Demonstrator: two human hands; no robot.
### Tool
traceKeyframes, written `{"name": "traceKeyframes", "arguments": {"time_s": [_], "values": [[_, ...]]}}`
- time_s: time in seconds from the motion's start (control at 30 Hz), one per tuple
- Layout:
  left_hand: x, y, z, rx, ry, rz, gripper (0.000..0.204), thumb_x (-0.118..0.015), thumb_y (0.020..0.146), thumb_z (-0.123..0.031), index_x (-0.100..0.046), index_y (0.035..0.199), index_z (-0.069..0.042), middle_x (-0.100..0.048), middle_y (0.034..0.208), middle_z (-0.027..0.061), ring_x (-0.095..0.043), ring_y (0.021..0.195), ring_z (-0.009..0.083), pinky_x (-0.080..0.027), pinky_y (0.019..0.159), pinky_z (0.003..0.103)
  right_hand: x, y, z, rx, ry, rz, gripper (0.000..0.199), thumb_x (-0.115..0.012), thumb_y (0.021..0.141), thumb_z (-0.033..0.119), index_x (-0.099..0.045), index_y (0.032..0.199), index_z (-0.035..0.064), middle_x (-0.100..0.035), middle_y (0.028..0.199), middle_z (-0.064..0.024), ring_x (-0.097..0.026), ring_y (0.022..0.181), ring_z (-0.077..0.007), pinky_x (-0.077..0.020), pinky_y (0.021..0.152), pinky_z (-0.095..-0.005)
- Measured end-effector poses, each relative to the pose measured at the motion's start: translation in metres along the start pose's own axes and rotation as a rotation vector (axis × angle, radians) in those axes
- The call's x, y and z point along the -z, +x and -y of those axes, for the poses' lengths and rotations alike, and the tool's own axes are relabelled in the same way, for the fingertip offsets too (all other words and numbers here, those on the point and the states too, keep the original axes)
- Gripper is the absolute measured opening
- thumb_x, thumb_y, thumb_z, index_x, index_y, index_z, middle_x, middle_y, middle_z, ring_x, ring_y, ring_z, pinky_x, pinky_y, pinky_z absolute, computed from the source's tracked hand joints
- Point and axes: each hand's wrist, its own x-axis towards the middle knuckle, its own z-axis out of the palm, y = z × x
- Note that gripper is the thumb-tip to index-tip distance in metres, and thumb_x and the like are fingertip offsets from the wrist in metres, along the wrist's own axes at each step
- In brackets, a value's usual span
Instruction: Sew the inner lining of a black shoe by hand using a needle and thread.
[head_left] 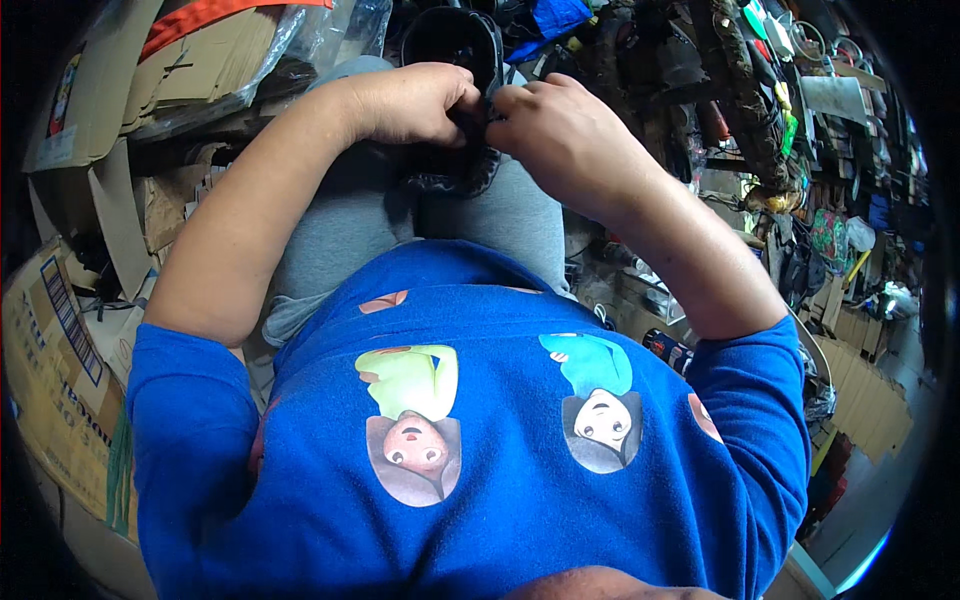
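Your left hand (415, 100) and right hand (560, 130) meet over your lap, both closed in a pinch on the same black shoe (455, 60). The shoe rests on your grey-trousered knees (400, 215), its opening turned up toward you and its dark sole edge showing below your hands. Your fingertips bunch together at the near rim of the opening, gripping what appears to be a small part or thread there; the part itself is hidden by your fingers, so it cannot be identified.

Progress, as a judgement: the work at the rim is under way and not finished, since both hands are engaged at one spot and the shoe has not been set aside. How much of the rim is already done cannot be read from this view.

Containers: flattened and stacked cardboard boxes (60, 330) stand at your left, with a clear plastic bag (310, 40) lying over more cardboard above them. Their contents are not visible. To your right, shelves (830, 150) carry densely packed mixed goods, too small to tell apart.
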Motion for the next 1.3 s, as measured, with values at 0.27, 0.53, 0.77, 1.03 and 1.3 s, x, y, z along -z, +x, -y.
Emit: {"name": "traceKeyframes", "arguments": {"time_s": [0.27, 0.53, 0.77, 1.03, 1.3], "values": [[-0.002, 0.01, 0.006, 0.186, 0.037, -0.137, 0.026, -0.066, 0.065, -0.001, -0.066, 0.091, -0.002, -0.061, 0.085, 0.0134, -0.06, 0.085, 0.0253, -0.047, 0.077, 0.034, -0.012, 0.014, 0.01, -0.006, -0.191, 0.058, 0.009, -0.059, 0.073, 0.014, -0.067, 0.07, 0.0106, -0.062, 0.082, -0.0085, -0.063, 0.067, -0.0215, -0.0468, 0.067, -0.0352], [0.002, 0.001, 0.022, -0.041, -0.156, -0.102, 0.02, -0.07, 0.073, -0.007, -0.067, 0.093, -0.002, -0.058, 0.084, 0.0049, -0.057, 0.084, 0.0186, -0.044, 0.081, 0.03, 0.005, -0.004, 0.007, -0.107, 0.004, -0.015, 0.013, -0.054, 0.079, 0.013, -0.067, 0.082, 0.012, -0.06, 0.08, -0.0075, -0.062, 0.083, -0.0243, -0.0452, 0.077, -0.0379], [-0.002, 0.009, 0.013, 0.018, -0.338, -0.061, 0.023, -0.065, 0.076, -0.008, -0.068, 0.097, 0.001, -0.058, 0.087, 0.0071, -0.057, 0.09, 0.0202, -0.043, 0.084, 0.031, -0.024, -0.029, -0.002, -0.246, 0.389, -0.241, 0.014, -0.064, 0.074, 0.01, -0.069, 0.087, 0.0115, -0.059, 0.079, -0.0125, -0.061, 0.074, -0.0336, -0.0497, 0.066, -0.0427], [0.007, 0.02, -0.007, 0.068, -0.16, 0.122, 0.034, -0.055, 0.075, -0.007, -0.067, 0.106, 0.0, -0.056, 0.09, 0.0102, -0.054, 0.093, 0.0212, -0.041, 0.087, 0.029, -0.067, -0.05, 0.01, -0.486, 0.698, -0.473, 0.014, -0.07, 0.075, 0.009, -0.068, 0.088, 0.0125, -0.057, 0.076, -0.0092, -0.061, 0.068, -0.0286, -0.0491, 0.06, -0.0361], [0.006, 0.034, -0.012, 0.126, -0.194, 0.152, 0.029, -0.057, 0.072, -0.006, -0.068, 0.098, 0.003, -0.063, 0.082, 0.0075, -0.058, 0.081, 0.0162, -0.044, 0.08, 0.028, -0.076, -0.059, 0.016, -0.562, 0.755, -0.532, 0.017, -0.07, 0.074, 0.007, -0.069, 0.09, 0.0136, -0.057, 0.076, -0.0083, -0.061, 0.068, -0.0261, -0.0497, 0.06, -0.0345]]}}
